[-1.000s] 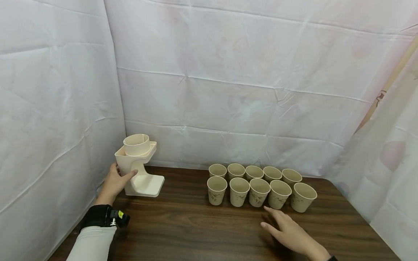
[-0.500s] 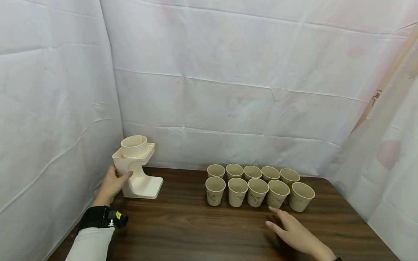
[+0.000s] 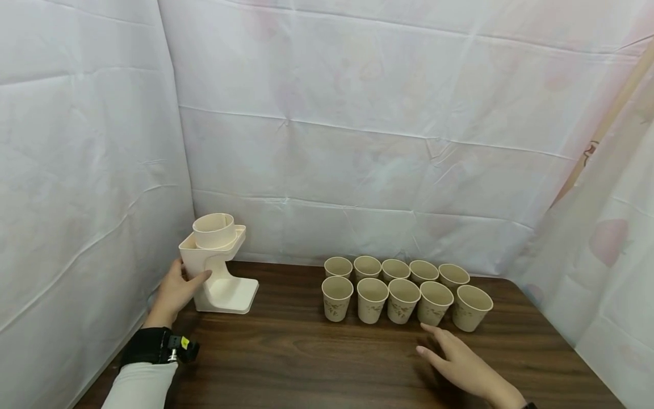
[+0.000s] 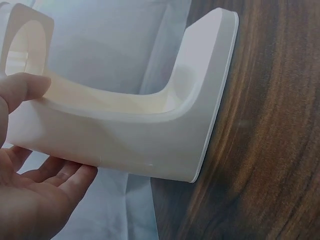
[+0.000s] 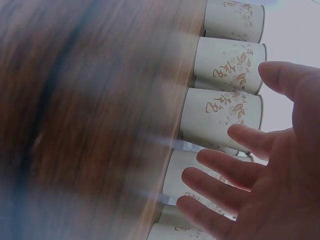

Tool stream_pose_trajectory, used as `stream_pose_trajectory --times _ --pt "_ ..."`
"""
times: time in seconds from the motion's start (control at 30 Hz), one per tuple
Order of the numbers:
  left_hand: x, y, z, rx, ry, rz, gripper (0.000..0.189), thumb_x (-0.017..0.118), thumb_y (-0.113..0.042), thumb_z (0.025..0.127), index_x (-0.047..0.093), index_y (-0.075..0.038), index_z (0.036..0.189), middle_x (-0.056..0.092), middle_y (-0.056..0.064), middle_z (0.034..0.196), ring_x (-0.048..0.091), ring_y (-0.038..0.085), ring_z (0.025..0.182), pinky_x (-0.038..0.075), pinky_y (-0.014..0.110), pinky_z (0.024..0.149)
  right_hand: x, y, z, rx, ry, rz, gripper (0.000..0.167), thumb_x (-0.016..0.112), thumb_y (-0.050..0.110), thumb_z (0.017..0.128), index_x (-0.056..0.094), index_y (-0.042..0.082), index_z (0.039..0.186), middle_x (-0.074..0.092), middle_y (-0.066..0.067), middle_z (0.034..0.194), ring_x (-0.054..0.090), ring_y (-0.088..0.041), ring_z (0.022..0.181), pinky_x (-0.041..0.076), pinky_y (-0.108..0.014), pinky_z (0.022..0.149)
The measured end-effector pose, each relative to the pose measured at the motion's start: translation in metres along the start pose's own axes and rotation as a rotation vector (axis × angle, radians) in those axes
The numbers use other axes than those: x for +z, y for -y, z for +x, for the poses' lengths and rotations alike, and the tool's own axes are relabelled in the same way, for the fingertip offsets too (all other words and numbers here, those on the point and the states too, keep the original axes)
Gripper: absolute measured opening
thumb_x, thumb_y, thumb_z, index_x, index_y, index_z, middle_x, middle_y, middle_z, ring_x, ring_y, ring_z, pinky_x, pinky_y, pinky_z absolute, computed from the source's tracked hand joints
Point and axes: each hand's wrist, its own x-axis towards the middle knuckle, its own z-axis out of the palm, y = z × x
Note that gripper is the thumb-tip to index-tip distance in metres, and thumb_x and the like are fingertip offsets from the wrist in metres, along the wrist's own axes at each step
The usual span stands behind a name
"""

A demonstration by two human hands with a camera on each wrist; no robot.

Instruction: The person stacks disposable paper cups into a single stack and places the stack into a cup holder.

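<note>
A cream plastic stand [image 3: 191, 261] with a flat foot and a round open tube [image 3: 213, 231] on top stands upright at the table's left. My left hand [image 3: 176, 291] grips its back column. In the left wrist view the thumb [image 4: 30, 86] lies over the column's [image 4: 115, 135] near edge and the fingers reach under its other side. The foot appears to rest on the table. My right hand [image 3: 462, 363] hovers, fingers spread and holding nothing, just in front of the paper cups [image 3: 403, 307]. In the right wrist view, these cups [image 5: 220, 117] carry a brown leaf print.
Several beige paper cups stand upright in two rows, the back row [image 3: 395, 269] partly hidden by the front one. The dark wood table [image 3: 306, 358] meets white cloth [image 3: 306, 159] at the back and left. More cloth [image 3: 613, 272] hangs at the right.
The stand has shifted slightly to the right with my left hand on it. My right hand moved a little to the right, then stayed still. The cups have not moved.
</note>
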Motion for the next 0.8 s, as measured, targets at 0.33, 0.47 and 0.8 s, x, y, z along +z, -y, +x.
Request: stream_pose_trajectory --times 0.33,0.47,0.8 --pt "0.003 -0.004 -0.008 -0.03 0.025 0.087 0.101 0.064 -0.048 0.096 0.004 0.008 0.155 0.026 0.04 0.15 0.033 0.054 0.135 0.035 0.065 0.104 0.001 0.013 -0.001 -0.011 0.024 -0.012 0.061 0.061 0.046 0.099 0.051 0.003 0.142 0.054 -0.013 0.141 0.048 -0.039 0.131 0.039 -0.06 0.103" --pt "0.004 -0.008 -0.013 -0.015 0.032 0.092 0.1 0.065 -0.048 0.095 0.007 0.008 0.155 0.027 0.041 0.15 0.033 0.055 0.135 0.037 0.064 0.103 0.003 0.016 0.0 -0.011 0.035 -0.022 0.061 0.06 0.047 0.099 0.051 0.005 0.143 0.054 -0.012 0.141 0.048 -0.039 0.131 0.039 -0.06 0.102" --pt "0.011 -0.016 -0.023 0.023 0.04 0.168 0.097 0.066 -0.043 0.095 0.009 0.01 0.153 0.03 0.042 0.147 0.035 0.055 0.133 0.037 0.065 0.103 0.006 0.026 0.002 -0.026 0.09 -0.025 0.063 0.059 0.052 0.098 0.051 0.009 0.144 0.052 -0.011 0.142 0.047 -0.039 0.131 0.042 -0.061 0.099"
